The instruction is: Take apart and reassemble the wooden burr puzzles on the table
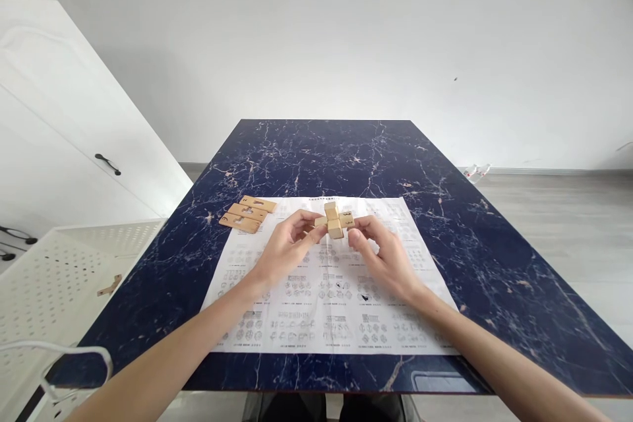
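Note:
A wooden burr puzzle [334, 220] of interlocking blocks is held above the paper, with a numeral on its right arm. My left hand [293, 241] is closed on its left arm, thumb in front and fingers behind. On the other side, my right hand [380, 247] pinches the end of the numbered right arm. Beneath both hands lies a printed instruction sheet [316, 333] with rows of small diagrams. Left of the puzzle, flat wooden plates [246, 214] with cut-outs and numerals overlap one another at the sheet's upper left corner.
The dark blue marbled table [316, 158] reaches toward a white wall. At the left stand a white cabinet [84, 112] and a white perforated basket [59, 264] with a small wooden piece [109, 285] inside. A white cable [64, 347] loops at lower left.

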A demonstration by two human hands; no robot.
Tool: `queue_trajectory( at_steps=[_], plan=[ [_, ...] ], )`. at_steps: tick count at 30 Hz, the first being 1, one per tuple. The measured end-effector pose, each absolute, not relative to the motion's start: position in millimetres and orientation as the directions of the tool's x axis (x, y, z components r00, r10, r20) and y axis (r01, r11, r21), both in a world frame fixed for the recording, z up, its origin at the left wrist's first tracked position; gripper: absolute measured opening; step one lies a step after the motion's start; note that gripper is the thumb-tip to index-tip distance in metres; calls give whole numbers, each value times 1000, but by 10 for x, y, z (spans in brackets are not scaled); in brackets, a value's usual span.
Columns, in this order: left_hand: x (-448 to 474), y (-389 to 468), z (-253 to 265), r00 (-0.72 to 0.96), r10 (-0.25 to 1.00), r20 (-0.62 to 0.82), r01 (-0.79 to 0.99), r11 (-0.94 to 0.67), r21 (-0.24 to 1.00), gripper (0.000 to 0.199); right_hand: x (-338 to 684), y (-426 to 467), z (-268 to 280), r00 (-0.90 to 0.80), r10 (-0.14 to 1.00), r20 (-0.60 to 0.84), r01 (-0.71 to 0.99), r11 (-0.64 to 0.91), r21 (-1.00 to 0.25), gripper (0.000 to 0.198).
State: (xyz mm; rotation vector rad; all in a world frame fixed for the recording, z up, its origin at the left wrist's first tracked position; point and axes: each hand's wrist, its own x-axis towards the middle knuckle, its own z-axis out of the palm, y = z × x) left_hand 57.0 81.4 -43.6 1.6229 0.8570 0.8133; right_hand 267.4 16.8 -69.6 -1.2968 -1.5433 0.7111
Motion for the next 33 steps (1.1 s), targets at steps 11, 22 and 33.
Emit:
queue_trajectory(
  at_steps=[11, 22, 33],
  plan=[
    [515, 802, -426, 657, 754, 23, 236, -234, 943, 68, 2704, 140, -707, -47, 915, 400, 464, 374, -803, 19],
    [537, 801, -416, 671, 737, 79, 230, -308, 923, 56, 2682, 108, -703, -122, 898, 422, 476, 426, -769, 16],
    [489, 884, -432, 811, 585, 24, 76, -147, 986, 54, 2686, 102, -632, -305, 704, 641, 534, 684, -497, 16]
  ],
)
